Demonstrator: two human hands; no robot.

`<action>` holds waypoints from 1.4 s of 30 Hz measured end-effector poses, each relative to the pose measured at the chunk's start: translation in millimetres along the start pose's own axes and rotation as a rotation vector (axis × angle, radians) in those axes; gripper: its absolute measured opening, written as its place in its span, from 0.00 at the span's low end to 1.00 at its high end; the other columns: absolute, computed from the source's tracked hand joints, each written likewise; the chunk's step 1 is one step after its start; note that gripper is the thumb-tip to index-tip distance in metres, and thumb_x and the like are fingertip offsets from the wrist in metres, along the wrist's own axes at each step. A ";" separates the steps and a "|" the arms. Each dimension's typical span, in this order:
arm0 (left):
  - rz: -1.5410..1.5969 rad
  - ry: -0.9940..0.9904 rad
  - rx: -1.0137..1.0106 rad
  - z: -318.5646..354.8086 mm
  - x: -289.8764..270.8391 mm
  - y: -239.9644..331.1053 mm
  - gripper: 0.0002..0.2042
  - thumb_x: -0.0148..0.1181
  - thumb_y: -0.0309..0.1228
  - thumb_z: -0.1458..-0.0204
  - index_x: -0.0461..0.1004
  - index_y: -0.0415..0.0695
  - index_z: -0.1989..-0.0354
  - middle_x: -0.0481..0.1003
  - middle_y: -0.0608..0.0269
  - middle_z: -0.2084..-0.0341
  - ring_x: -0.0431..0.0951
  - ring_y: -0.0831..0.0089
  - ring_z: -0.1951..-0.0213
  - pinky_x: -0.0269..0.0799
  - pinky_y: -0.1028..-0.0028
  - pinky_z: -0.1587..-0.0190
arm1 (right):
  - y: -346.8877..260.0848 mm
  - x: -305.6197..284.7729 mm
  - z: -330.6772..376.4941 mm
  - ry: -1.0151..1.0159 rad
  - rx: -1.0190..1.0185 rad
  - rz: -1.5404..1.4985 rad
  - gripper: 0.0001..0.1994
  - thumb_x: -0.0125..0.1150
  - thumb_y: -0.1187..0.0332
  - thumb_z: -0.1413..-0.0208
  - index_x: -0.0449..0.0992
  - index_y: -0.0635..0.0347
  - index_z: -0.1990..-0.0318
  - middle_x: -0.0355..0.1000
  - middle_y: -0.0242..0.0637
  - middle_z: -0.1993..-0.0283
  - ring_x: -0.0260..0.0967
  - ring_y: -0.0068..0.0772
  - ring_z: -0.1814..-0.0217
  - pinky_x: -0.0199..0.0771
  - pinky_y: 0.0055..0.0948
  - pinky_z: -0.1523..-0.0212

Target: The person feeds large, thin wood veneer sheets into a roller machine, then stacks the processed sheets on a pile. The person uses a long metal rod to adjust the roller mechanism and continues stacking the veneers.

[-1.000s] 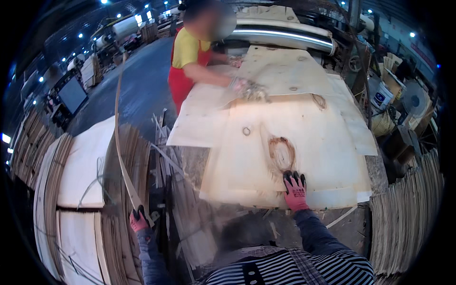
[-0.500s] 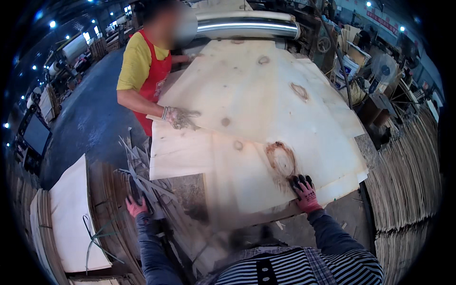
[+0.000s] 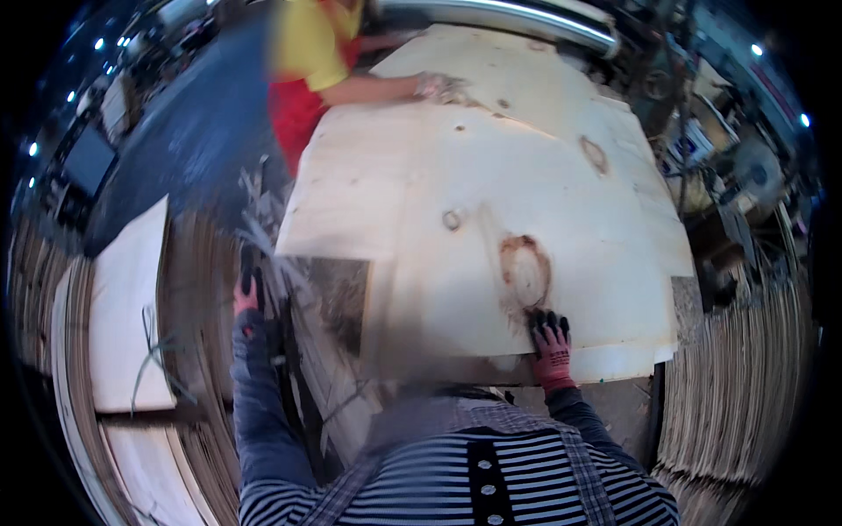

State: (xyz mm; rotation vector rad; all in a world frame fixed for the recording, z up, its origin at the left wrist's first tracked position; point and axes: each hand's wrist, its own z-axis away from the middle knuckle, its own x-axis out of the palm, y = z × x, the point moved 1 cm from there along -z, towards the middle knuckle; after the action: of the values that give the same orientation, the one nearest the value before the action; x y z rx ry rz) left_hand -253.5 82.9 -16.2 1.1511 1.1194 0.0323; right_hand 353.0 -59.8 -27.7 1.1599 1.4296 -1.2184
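My right hand (image 3: 552, 349), in a pink glove with black fingers, lies flat with fingers spread on the near edge of a pale wood veneer sheet (image 3: 456, 294). Just beyond its fingertips is a large brown ring-shaped knot mark. Away to the left, my left hand (image 3: 248, 285), gloved alike, is stretched out beside a stack of veneer sheets (image 3: 197, 289); its dark fingers look extended, with nothing visible in them. Across the table, a co-worker's gloved hand (image 3: 443, 88) rests at the edge of an upper veneer sheet (image 3: 517, 96).
A shiny metal roller (image 3: 517, 13) spans the far end. Tall veneer stacks (image 3: 728, 386) stand at the right. Thin wood offcuts (image 3: 329, 377) lie between the table and the left stacks. A co-worker in a red apron (image 3: 294, 114) stands at the far left.
My view has tilted down. The co-worker's hand and the upper sheet's edge have moved away toward the roller, baring more of the lower sheet. My right hand stays by the knot mark.
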 end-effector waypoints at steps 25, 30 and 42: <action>-0.128 -0.375 1.008 269.2 101.1 87.2 0.32 0.54 0.50 0.60 0.60 0.35 0.52 0.58 0.35 0.53 0.56 0.38 0.50 0.53 0.48 0.51 | -6.2 -10.2 -6.2 0.047 -0.069 -0.036 0.23 0.56 0.59 0.65 0.69 0.47 0.55 0.61 0.38 0.50 0.54 0.47 0.48 0.48 0.50 0.45; -0.171 -0.401 0.996 271.4 99.1 97.2 0.32 0.54 0.49 0.59 0.59 0.36 0.51 0.58 0.36 0.52 0.56 0.39 0.50 0.52 0.48 0.50 | -7.0 -13.3 -7.1 0.040 -0.065 -0.025 0.23 0.56 0.59 0.65 0.69 0.47 0.54 0.61 0.37 0.50 0.54 0.47 0.47 0.47 0.49 0.44; -0.131 -0.446 1.034 274.1 98.5 85.9 0.32 0.55 0.36 0.63 0.55 0.38 0.47 0.51 0.44 0.46 0.49 0.45 0.44 0.43 0.53 0.43 | -4.9 -9.8 -2.1 0.075 -0.080 -0.023 0.25 0.57 0.59 0.67 0.69 0.48 0.55 0.61 0.39 0.50 0.53 0.46 0.46 0.47 0.47 0.43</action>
State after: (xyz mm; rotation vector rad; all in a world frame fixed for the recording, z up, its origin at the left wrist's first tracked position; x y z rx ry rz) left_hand 33.1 -16.3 -30.2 1.8557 0.7828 -0.9573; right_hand 349.5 -59.0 -17.1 1.1470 1.5378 -1.1336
